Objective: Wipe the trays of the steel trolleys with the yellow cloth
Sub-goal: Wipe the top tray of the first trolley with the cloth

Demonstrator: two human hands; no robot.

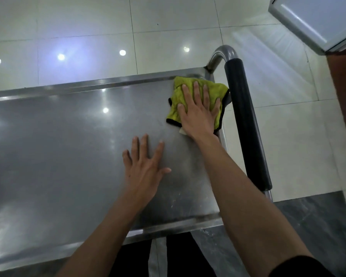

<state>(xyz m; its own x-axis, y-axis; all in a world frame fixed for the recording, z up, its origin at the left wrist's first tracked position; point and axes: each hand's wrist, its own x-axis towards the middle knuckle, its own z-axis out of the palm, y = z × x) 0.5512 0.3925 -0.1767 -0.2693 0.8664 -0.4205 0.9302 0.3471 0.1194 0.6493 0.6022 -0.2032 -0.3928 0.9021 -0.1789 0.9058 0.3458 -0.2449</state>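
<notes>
A steel tray seen from above. The right hand presses flat on a yellow cloth, fingers straight and slightly spread; the cloth lies under them in the tray's far right corner. Just right of those fingers runs a black handle. The left hand rests flat on bare steel, fingers spread, nearer the viewer.
</notes>
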